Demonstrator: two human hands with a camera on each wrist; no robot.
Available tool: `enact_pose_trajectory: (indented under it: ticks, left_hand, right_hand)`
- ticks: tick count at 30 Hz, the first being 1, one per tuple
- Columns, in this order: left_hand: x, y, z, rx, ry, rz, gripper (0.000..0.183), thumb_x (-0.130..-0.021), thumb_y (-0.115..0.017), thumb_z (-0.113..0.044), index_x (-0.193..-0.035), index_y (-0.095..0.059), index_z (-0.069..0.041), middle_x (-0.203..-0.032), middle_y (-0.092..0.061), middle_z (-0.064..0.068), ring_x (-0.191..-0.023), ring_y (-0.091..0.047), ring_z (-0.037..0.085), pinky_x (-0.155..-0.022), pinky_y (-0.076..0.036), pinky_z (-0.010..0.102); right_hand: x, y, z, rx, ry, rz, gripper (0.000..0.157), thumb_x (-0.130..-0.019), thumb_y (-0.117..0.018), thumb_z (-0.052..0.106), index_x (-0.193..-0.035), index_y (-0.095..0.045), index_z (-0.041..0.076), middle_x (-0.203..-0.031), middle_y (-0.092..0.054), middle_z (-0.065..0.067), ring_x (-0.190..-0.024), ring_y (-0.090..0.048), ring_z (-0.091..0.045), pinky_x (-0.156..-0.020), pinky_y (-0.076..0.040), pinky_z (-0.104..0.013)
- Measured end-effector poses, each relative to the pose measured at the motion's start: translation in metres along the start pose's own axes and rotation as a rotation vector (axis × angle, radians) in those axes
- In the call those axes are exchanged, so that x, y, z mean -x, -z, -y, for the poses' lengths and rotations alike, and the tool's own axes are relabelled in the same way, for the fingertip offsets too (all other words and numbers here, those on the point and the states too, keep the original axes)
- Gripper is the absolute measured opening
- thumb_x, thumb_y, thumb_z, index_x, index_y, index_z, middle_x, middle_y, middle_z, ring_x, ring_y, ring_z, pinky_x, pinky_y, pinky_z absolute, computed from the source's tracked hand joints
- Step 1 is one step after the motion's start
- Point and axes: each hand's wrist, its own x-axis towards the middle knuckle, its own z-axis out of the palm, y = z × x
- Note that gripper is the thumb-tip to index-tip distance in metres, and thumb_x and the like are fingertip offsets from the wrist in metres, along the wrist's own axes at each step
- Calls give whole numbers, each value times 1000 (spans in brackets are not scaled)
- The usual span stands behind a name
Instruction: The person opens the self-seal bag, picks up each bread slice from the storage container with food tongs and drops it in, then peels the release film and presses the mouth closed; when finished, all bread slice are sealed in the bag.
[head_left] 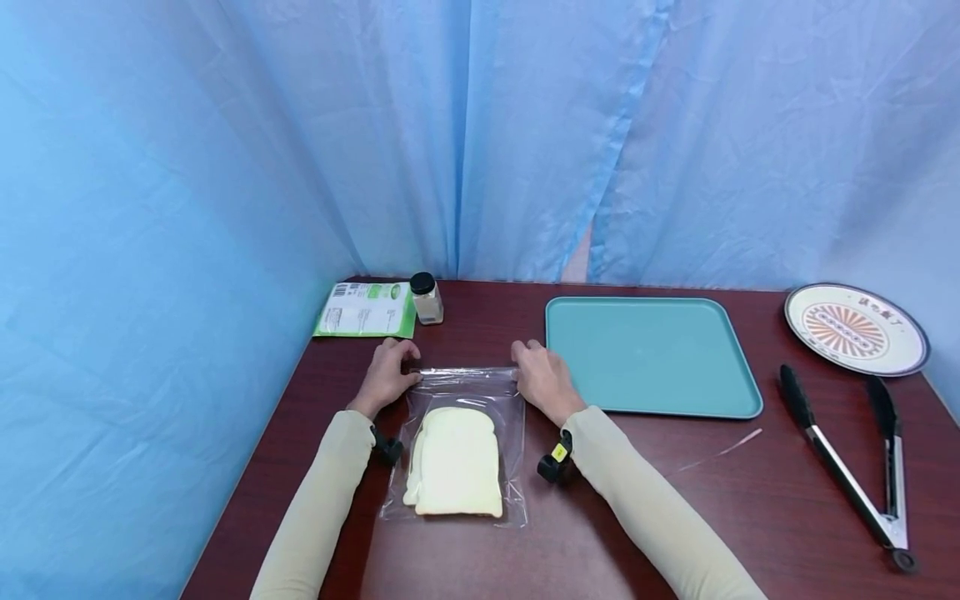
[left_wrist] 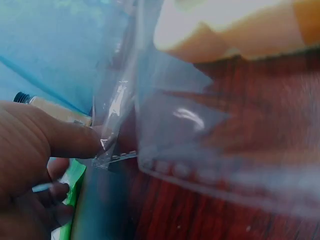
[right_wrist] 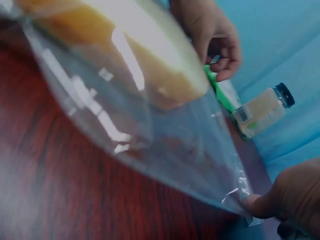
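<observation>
A clear plastic bag [head_left: 513,433] lies in front of me with slices of white bread [head_left: 459,462] inside, one overlapping the other. At the bag's far left corner my left hand [head_left: 387,372] pinches the edge between thumb and fingers. My right hand [head_left: 545,379] pinches the opposite corner, its thumb [right_wrist: 260,205] pressed on the film in the right wrist view. Between the hands the bag's far edge is stretched straight. In the left wrist view the clear film spreads away from my left thumb [left_wrist: 75,140], the bread's crust showing behind it.
A green-and-white packet [head_left: 365,310] and a black-lidded jar [head_left: 427,300] stand at the back left. Right of my right hand is a teal tray [head_left: 652,358]. Farther right are a patterned plate [head_left: 857,329], open tongs [head_left: 847,475] and a thin clear strip [head_left: 720,452].
</observation>
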Motion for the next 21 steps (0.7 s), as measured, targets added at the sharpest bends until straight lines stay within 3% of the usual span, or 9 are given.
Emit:
enact_pose_trajectory:
  ticks: [4, 8, 13, 21]
  left_hand:
    - [-1, 1, -2, -38, -145, 52, 29, -87, -70, 6, -111, -63, -9, -111, -55, 14, -104, -41, 31, -93, -36, 49]
    - [-3, 0, -4, -91, -264, 127, 40, -89, -61, 13, -117, -69, -16, -102, -56, 9, -96, -39, 24, -86, -28, 42]
    - [-6, -3, -10, -208, -337, 201, 63, -90, -51, 18, -127, -70, -29, -98, -51, 4, -88, -34, 18, -79, -22, 35]
    - [-6, -8, -16, -266, -382, 252, 77, -80, -54, 27, -127, -69, -32, -93, -44, 1, -84, -29, 18, -75, -19, 34]
  right_hand:
    - [-1, -3, 1, 55, 141, -6, 20, -91, -67, 3, -107, -67, 14, -101, -63, -8, -88, -63, -25, -61, -55, -33]
    - [-3, -7, 2, 104, 301, 23, 40, -94, -58, -5, -123, -68, 21, -107, -61, -9, -89, -58, -23, -55, -48, -28]
    - [-6, -9, 0, 178, 416, 81, 53, -97, -54, -4, -135, -63, 32, -102, -58, -7, -78, -48, -18, -50, -37, -26]
    - [-8, -8, 0, 220, 470, 137, 54, -101, -53, 3, -140, -57, 41, -104, -57, -5, -82, -52, -19, -52, -43, -28]
